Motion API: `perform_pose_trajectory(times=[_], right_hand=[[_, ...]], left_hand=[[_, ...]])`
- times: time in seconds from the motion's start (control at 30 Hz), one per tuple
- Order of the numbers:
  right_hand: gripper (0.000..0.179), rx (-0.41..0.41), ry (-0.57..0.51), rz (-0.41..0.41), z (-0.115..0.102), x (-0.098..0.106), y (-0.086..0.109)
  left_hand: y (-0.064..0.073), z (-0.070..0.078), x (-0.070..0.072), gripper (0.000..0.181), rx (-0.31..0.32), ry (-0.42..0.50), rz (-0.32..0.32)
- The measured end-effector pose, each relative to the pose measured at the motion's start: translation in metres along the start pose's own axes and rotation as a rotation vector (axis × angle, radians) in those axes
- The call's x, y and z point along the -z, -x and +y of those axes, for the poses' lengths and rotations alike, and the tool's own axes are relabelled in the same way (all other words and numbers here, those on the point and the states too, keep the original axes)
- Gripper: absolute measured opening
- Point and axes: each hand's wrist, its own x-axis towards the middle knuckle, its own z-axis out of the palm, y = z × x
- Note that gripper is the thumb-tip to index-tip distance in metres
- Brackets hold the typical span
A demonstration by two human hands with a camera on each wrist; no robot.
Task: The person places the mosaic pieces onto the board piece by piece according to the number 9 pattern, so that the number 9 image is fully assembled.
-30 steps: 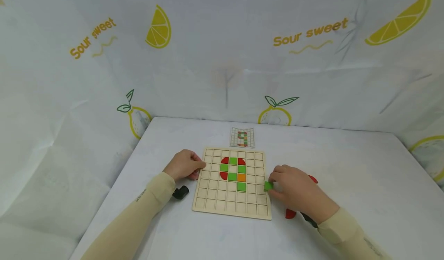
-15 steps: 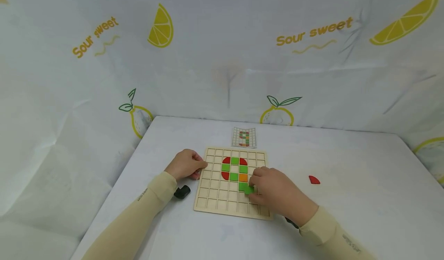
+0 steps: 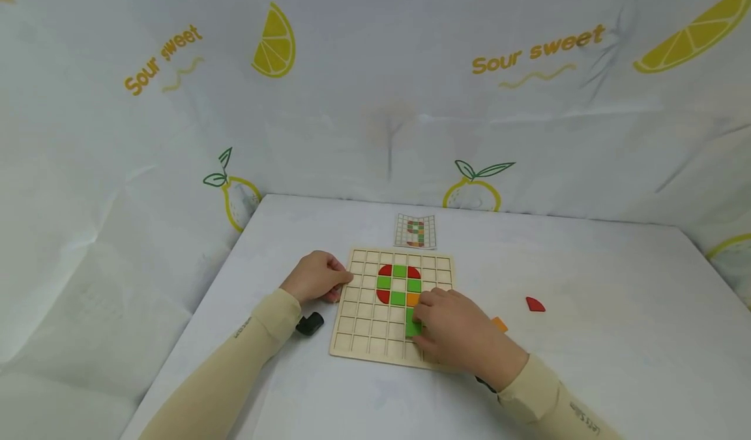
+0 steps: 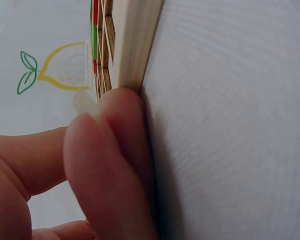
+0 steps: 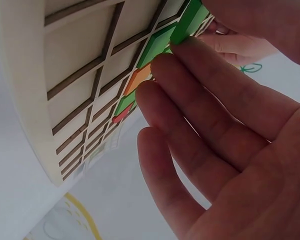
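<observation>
A pale wooden grid board (image 3: 362, 343) lies on the table, with red, green and orange tiles set in a looped figure. My left hand (image 3: 315, 277) holds the board's left edge, its fingertips (image 4: 125, 102) against the side. Over the lower part of the figure, my right hand (image 3: 463, 329) pinches a green square tile (image 5: 188, 22) between thumb and index finger. That tile sits tilted just below another green tile (image 5: 157, 44), which lies in its cell under the orange one (image 5: 138, 79). The right hand hides the board's lower right part in the head view.
Behind the board lies a small printed card (image 3: 415, 231) showing a similar figure. To the right are a loose red quarter-round tile (image 3: 534, 304) and an orange piece (image 3: 499, 324), partly behind the right hand. A black object (image 3: 309, 324) is by the left wrist.
My right hand has carried the green tile leftward from beside the board's right edge to below the placed green tile. My left hand has stayed at the board's edge.
</observation>
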Motion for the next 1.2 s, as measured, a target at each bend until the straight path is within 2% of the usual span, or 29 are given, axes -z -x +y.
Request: perform_pose_trajectory(times=[0.83,1.2], right_hand=[[0.014,-0.026,0.001,-0.032,0.0005,-0.0071,-0.0033],[0.012,-0.021,0.008,-0.038,-0.0007,-0.0071,-0.0037]], left_hand=[[0.0022,0.0004,0.0012,0.021,-0.011,0.002,0.0],[0.0028,0.0014,0.0009,0.02,0.004,0.003,0.003]])
